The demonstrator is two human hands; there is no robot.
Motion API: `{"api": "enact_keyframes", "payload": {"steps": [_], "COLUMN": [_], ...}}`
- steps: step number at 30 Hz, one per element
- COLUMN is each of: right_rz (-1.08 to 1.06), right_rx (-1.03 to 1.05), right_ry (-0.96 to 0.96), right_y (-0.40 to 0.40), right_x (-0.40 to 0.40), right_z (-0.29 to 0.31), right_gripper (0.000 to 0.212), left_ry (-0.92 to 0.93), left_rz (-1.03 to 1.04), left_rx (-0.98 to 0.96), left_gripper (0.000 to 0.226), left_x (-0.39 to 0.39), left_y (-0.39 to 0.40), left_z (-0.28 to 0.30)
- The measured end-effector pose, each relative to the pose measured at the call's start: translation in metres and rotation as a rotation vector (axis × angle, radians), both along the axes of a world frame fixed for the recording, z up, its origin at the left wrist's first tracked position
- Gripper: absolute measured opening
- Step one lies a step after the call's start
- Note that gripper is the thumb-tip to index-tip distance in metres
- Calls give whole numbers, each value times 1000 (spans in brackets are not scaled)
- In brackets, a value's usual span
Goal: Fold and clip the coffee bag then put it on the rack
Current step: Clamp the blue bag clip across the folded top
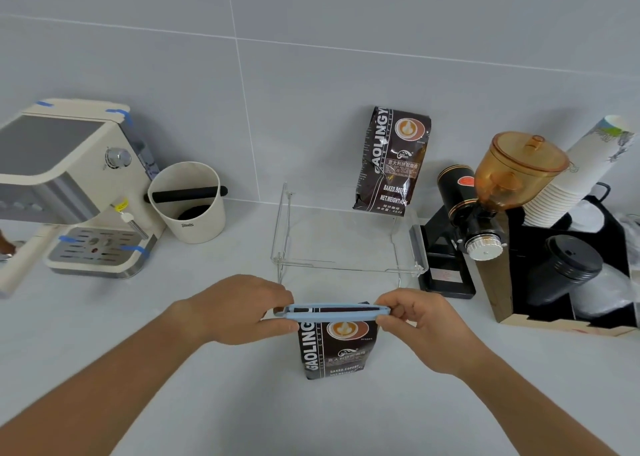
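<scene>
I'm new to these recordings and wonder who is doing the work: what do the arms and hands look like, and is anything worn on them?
Two bare human arms reach in from the bottom of the picture. The left hand and the right hand wear no gloves, and no rings, watch or wristbands show. No sleeves are in view; both forearms are uncovered right to the frame's edge. There are no cables or markings.

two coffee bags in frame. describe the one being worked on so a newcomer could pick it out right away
Start at the clear acrylic rack mid-counter; the coffee bag stands just in front of it, nearest the camera. The left hand and right hand pinch a light blue clip across its top. The other bag leans on the wall behind the rack, unclipped.
</scene>
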State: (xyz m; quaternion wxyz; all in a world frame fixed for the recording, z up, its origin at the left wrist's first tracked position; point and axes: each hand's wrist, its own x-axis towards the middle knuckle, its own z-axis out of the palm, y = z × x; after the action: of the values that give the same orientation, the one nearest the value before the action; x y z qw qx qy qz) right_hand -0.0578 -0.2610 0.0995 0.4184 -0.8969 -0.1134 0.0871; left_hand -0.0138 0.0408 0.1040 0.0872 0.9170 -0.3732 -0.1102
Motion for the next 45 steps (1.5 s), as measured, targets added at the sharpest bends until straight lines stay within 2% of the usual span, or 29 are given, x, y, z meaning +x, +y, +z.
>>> {"api": "enact_keyframes", "payload": {"steps": [8,14,22,37,40,43,45], "right_rz": [32,61,110,51,35,9,-12], "right_rx": [-62,-77,-110,-60,-10,87,136], "right_ry": [-60,-95,-217,-242,-187,-149,-114], "right_y": [2,5,5,7,6,6,4], "right_x": [-3,-2,-1,-4,-1,0,1], "right_z": [4,7,7,-7,-7,-11,-17], "right_gripper": [22,16,15,11,14,20,33], "left_ry": [20,11,79,115,93,146,201], "left_rz": [-31,-19,30,109,162,261,329], "left_rx": [13,50,75,17,-69,-283,-420], "left_gripper": [44,59,36,32,34,32,24], "left_x": [-5,-6,-12,-18,-20,-24,-29], "left_y": [-2,-3,-8,-8,-7,-6,-8], "left_z": [-1,0,2,-1,-8,-19,-26]}}
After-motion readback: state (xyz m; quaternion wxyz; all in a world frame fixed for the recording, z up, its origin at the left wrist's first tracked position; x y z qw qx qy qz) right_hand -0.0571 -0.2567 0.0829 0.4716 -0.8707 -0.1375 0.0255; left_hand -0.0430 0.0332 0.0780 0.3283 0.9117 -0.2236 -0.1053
